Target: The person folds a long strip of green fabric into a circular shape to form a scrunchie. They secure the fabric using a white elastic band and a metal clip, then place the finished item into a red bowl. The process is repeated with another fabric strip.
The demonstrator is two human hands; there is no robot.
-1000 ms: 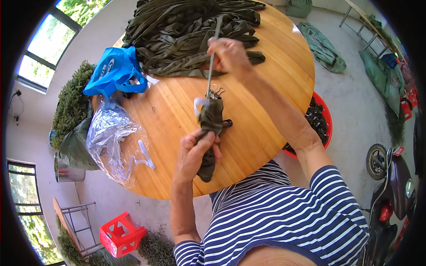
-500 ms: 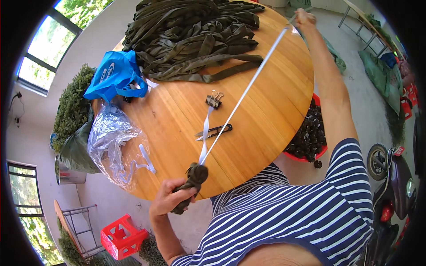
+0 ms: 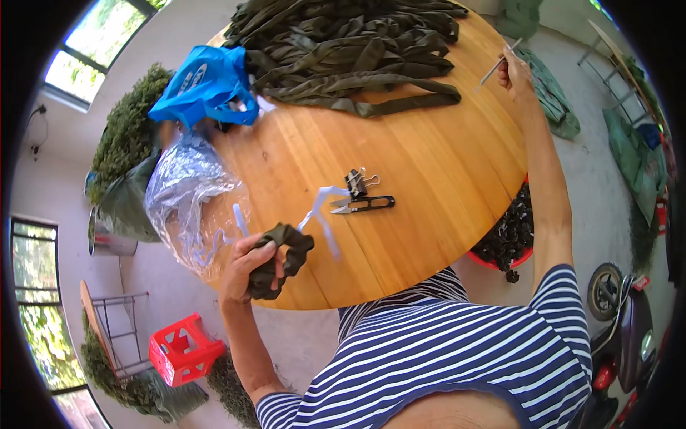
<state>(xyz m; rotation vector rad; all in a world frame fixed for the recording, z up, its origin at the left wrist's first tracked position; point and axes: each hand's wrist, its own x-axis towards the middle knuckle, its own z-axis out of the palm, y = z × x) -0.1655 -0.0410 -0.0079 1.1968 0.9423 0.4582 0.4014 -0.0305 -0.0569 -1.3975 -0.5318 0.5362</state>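
Note:
My left hand is closed round a gathered dark olive scrunchie above the table's near edge. Beside it, a white elastic band runs to a black binder clip on the tabletop, its other end hanging loose and blurred; whether it still passes through the cloth I cannot tell. Out at the far right edge, my right hand grips a thin metal rod. Small black-handled thread snips lie just below the clip. Dark olive fabric strips are heaped at the back.
On the round wooden table, a blue bag and a clear plastic bag with white elastic lie at the left. A red basin of dark scrunchies stands below the right edge. A red stool is on the floor.
The elastic, earlier stretched taut between my hands, has gone slack near the clip. My right hand has come slightly nearer. The cloth in my left hand has opened into a ring shape.

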